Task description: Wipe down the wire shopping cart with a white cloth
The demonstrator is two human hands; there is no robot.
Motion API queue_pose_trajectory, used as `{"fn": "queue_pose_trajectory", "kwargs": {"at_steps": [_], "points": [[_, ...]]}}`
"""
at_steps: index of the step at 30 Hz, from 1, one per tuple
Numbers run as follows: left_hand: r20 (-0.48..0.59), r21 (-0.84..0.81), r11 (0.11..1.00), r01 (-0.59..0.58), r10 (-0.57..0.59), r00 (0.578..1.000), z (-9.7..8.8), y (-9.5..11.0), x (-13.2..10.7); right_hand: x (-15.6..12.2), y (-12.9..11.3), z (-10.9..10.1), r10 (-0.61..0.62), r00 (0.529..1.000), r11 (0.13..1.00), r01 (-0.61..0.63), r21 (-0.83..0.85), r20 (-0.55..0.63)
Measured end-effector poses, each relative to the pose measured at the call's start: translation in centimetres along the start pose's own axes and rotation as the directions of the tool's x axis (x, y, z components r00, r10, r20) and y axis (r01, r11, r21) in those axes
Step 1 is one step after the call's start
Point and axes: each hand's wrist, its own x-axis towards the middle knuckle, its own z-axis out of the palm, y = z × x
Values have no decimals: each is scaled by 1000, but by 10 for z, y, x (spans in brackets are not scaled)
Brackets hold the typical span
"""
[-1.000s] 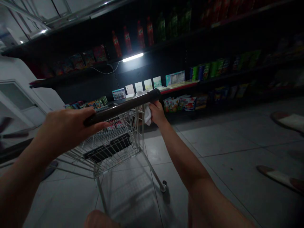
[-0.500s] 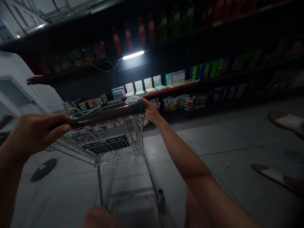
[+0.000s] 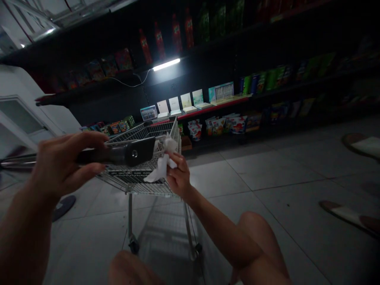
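Two hands up front in the head cam, both working at a wire shopping cart (image 3: pixel 157 128). The left hand (image 3: pixel 67 162) is clenched around the black cart handle (image 3: pixel 139 152), fingers over the top and thumb underneath, a proper grip. The right hand (image 3: pixel 178 176) sits just below the handle's end, fingers curled tight on a crumpled white tissue (image 3: pixel 162 168) that pokes out of the fist and touches the handle. Might be a cloth, it's too dim to be sure.

The cart stands right in front of the person, between their knees (image 3: pixel 255 237) and a black store shelf (image 3: pixel 208 75). Up top are red bottles (image 3: pixel 176 35) and green bottles (image 3: pixel 212 19), with a bright tube light (image 3: pixel 166 64) below them. Lower down there are cards (image 3: pixel 185 101) on a red-edged shelf and snack bags (image 3: pixel 225 126) under that. A white door (image 3: pixel 18 111) is off to the left, and two white-and-brown slippers (image 3: pixel 365 145) lie on the grey floor tiles (image 3: pixel 267 174) to the right.
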Motion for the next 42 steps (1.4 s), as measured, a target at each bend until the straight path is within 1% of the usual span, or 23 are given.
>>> {"fn": "queue_pose_trajectory", "kwargs": {"at_steps": [1, 2, 4, 6, 7, 9, 12, 14, 16, 18, 21, 23, 25, 27, 28, 30, 31, 33, 35, 37, 39, 41, 42], "points": [[31, 12, 1000, -28, 28, 999, 1, 15, 9, -22, 7, 7, 11, 999, 999, -10, -38, 30], [62, 40, 999, -5, 3, 998, 2, 29, 17, -43, 13, 12, 19, 998, 997, -15, -70, 52], [16, 109, 991, 72, -74, 997, 3, 50, 25, -79, 23, 16, 34, 996, 995, -27, -94, 78], [-16, 139, 975, 171, -171, 985, 2, 60, 24, -98, 25, 12, 64, 992, 996, -58, -65, 105], [-22, 140, 966, 218, -217, 976, 2, 61, 22, -101, 22, 8, 76, 990, 997, -72, -41, 115], [-41, 124, 950, 285, -282, 958, 1, 60, 16, -92, 10, 0, 78, 993, 997, -78, -4, 88], [-93, 126, 940, 316, -306, 948, 3, 54, 11, -58, -13, -3, -9, 999, 1000, 9, -5, 48], [-135, 141, 938, 317, -299, 944, 5, 50, 9, -40, -21, 5, -105, 987, 994, 106, 1, 121], [-166, 155, 936, 316, -291, 942, 7, 45, 8, -39, -18, 19, -130, 970, 992, 129, 18, 203], [-185, 138, 947, 291, -264, 947, 8, 39, 4, -60, -5, 32, -40, 969, 999, 42, 0, 245], [-214, 67, 964, 258, -238, 947, 9, 27, -4, -119, 18, 40, 102, 967, 993, -85, -81, 232], [-254, 30, 973, 227, -212, 944, 11, 18, -10, -155, 27, 36, 100, 976, 991, -80, -108, 196], [-316, -16, 984, 178, -174, 933, 12, 9, -17, -170, 28, 27, 65, 986, 994, -51, -95, 151], [-341, -74, 982, 172, -187, 921, 12, 2, -22, -154, 19, 18, 43, 994, 998, -38, -45, 103], [-346, -97, 978, 185, -208, 915, 12, -1, -25, -135, 13, 15, 27, 997, 1000, -27, -9, 69], [-342, -121, 969, 215, -244, 908, 11, -6, -30, -82, -4, 13, -15, 1000, 998, 16, 66, -14], [-342, -136, 965, 224, -258, 904, 10, -7, -32, -54, -12, 15, -50, 997, 995, 55, 85, -55], [-349, -153, 961, 230, -271, 897, 9, -9, -35, -5, -24, 24, -104, 993, 989, 110, 95, -63], [-331, -153, 957, 246, -284, 900, 7, -10, -38, 18, -29, 39, -156, 988, 985, 157, 71, -23], [-315, -145, 952, 269, -302, 900, 4, -10, -41, 12, -27, 53, -161, 987, 987, 160, 31, 22], [-287, -164, 925, 342, -376, 881, -2, -10, -45, -13, -22, 60, -137, 989, 991, 137, 4, 62], [-214, -196, 862, 467, -503, 837, -11, -11, -49, -38, -17, 59, -134, 986, 991, 134, 10, 101], [-148, -200, 821, 535, -565, 811, -17, -12, -51, -46, -17, 56, -142, 983, 990, 141, 20, 112]]}}
